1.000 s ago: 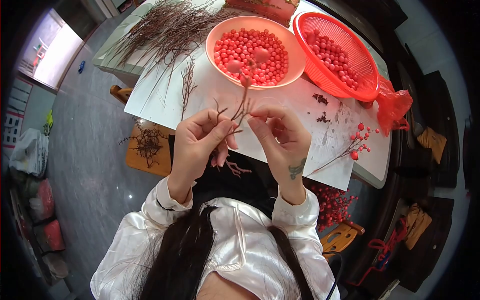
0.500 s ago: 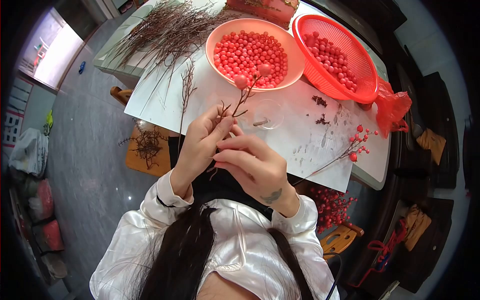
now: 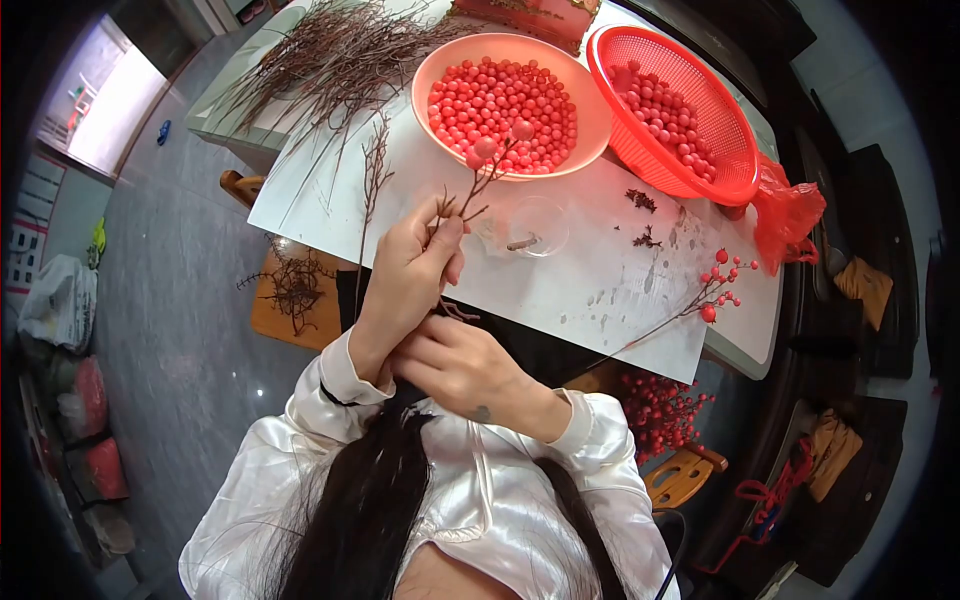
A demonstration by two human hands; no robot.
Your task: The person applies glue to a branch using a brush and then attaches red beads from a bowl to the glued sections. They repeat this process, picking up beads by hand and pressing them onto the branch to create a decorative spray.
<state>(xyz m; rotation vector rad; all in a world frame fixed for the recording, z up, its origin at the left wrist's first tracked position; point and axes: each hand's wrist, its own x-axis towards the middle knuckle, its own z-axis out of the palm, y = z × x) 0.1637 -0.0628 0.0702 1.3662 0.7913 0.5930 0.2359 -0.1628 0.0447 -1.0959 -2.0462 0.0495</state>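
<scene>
My left hand (image 3: 405, 275) is closed around a brown branching twig (image 3: 470, 195), pinching it between thumb and fingers. Two pinkish-red berries (image 3: 485, 148) sit at the twig's upper tips, in front of the bowl. Lower down, thin brown twig ends (image 3: 457, 312) poke out between my hands. My right hand (image 3: 465, 370) is below, its fingers curled together and tucked under my left wrist; whatever they grip is hidden. On the white sheet (image 3: 580, 270) just past my hands lies a small clear round dish (image 3: 540, 228) with a short brown piece (image 3: 522, 244) by it.
A pale pink bowl (image 3: 424, 72) of red berries and a red basket (image 3: 735, 130) with more stand at the back. Bare twigs (image 3: 320, 65) pile at the back left. A finished-looking berry sprig (image 3: 690, 300) lies right. Stools (image 3: 300, 325) flank the table.
My right hand has moved down and left, from beside my left fingers to under my left wrist. The twig in my left hand has shifted slightly left.
</scene>
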